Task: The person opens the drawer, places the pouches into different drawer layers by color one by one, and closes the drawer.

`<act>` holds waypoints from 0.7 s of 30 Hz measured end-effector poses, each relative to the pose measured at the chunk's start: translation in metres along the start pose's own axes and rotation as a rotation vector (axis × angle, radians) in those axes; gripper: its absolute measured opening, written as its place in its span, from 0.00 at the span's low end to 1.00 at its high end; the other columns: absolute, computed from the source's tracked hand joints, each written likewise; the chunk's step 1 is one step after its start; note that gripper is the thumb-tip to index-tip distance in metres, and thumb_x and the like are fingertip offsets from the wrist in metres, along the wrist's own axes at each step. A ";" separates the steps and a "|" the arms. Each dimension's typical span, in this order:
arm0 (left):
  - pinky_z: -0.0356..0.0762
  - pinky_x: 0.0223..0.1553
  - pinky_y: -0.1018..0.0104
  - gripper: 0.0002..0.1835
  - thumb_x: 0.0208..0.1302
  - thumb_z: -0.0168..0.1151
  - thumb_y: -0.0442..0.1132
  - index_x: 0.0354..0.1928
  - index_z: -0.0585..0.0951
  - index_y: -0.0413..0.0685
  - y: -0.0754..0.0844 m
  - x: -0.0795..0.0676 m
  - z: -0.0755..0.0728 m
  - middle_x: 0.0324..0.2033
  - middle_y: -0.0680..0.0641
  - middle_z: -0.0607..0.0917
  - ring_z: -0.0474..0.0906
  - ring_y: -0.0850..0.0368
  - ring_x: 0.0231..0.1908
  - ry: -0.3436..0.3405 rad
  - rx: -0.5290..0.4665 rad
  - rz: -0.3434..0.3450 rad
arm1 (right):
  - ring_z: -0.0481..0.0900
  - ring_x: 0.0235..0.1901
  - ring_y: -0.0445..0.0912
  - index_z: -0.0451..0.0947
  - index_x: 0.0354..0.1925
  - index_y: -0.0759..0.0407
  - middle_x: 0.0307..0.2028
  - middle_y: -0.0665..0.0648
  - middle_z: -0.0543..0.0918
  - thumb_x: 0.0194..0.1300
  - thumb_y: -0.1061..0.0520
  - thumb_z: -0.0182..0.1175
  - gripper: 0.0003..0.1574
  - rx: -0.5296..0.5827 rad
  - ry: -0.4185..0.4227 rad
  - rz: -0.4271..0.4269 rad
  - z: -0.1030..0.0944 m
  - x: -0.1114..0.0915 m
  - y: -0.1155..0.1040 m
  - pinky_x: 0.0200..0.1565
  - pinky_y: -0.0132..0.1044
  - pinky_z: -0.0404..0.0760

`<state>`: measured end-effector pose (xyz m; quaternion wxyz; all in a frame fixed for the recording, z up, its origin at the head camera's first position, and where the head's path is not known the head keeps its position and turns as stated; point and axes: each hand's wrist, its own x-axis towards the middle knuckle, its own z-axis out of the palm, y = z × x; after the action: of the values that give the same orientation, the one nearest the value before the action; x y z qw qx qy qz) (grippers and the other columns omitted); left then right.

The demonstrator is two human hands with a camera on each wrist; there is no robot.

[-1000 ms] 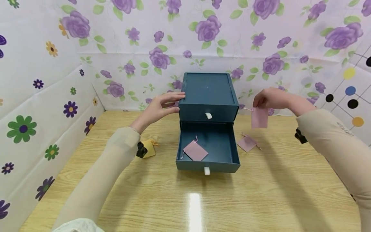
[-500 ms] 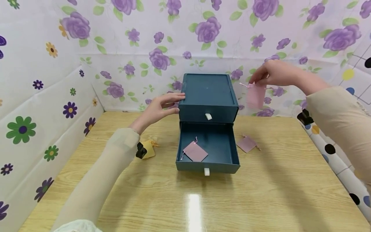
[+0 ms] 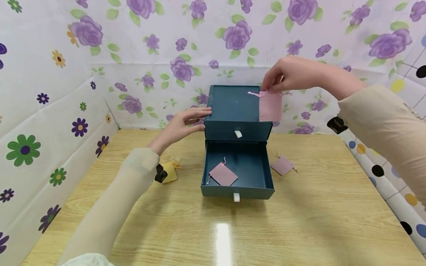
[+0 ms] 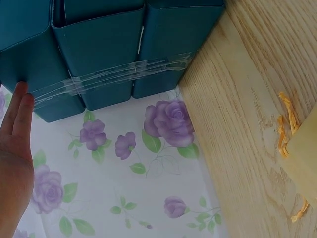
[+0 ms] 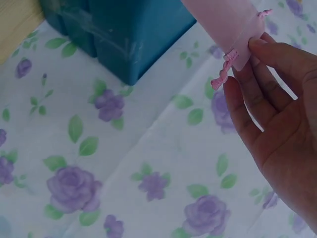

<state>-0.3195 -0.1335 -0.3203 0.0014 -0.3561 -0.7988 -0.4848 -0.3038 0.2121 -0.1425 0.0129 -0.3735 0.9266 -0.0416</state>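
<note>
My right hand (image 3: pixel 293 75) pinches a pink drawstring pouch (image 3: pixel 270 106) by its top edge; the pouch hangs upright, overlapping the right side of the blue drawer box (image 3: pixel 237 103) in the head view. In the right wrist view, the thumb and fingers grip the pouch (image 5: pixel 230 22) beside its knotted cord. My left hand (image 3: pixel 181 123) rests with extended fingers against the box's upper left side. Below, a pulled-out drawer (image 3: pixel 251 170) holds another pink pouch (image 3: pixel 224 174) near its left front corner. Its white pull tab (image 3: pixel 236 197) faces front.
A third pink pouch (image 3: pixel 283 165) lies on the wooden table (image 3: pixel 259 232) right of the drawer. Left of it lies a yellow pouch (image 3: pixel 169 172), partly behind the left wrist's camera. Tape (image 4: pixel 114 77) runs across the box's side. A flowered cloth (image 3: pixel 143 85) hangs behind.
My right hand has lifted the pink pouch from beside the box, then carried it left until it overlaps the box top. My left hand and the drawer have stayed put.
</note>
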 end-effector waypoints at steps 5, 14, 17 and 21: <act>0.67 0.72 0.47 0.26 0.68 0.61 0.32 0.68 0.73 0.46 0.000 -0.001 0.000 0.72 0.46 0.70 0.67 0.48 0.71 0.002 -0.002 -0.006 | 0.84 0.39 0.43 0.87 0.45 0.51 0.41 0.53 0.89 0.68 0.61 0.62 0.11 -0.006 -0.047 -0.048 -0.001 0.011 -0.024 0.43 0.33 0.83; 0.69 0.71 0.54 0.25 0.68 0.62 0.38 0.67 0.75 0.60 -0.011 0.001 -0.001 0.70 0.56 0.71 0.69 0.58 0.70 0.010 0.013 0.013 | 0.85 0.38 0.41 0.87 0.44 0.50 0.41 0.51 0.89 0.67 0.61 0.63 0.10 0.035 -0.140 -0.129 0.014 0.030 -0.051 0.46 0.38 0.86; 0.69 0.71 0.53 0.25 0.68 0.62 0.40 0.66 0.76 0.61 -0.010 0.001 -0.002 0.70 0.58 0.71 0.68 0.60 0.70 0.005 0.014 0.016 | 0.84 0.38 0.42 0.87 0.43 0.51 0.41 0.52 0.88 0.67 0.61 0.63 0.10 0.055 -0.171 -0.151 0.020 0.034 -0.057 0.46 0.38 0.86; 0.69 0.71 0.53 0.25 0.68 0.62 0.39 0.66 0.76 0.61 -0.009 0.003 -0.002 0.70 0.58 0.71 0.67 0.60 0.70 0.000 0.018 0.022 | 0.84 0.38 0.43 0.87 0.43 0.51 0.41 0.53 0.89 0.67 0.62 0.63 0.10 0.078 -0.198 -0.173 0.026 0.038 -0.063 0.45 0.38 0.86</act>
<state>-0.3272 -0.1357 -0.3253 0.0101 -0.3646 -0.7993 -0.4776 -0.2861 0.1383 -0.1623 0.1153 -0.4534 0.8829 -0.0414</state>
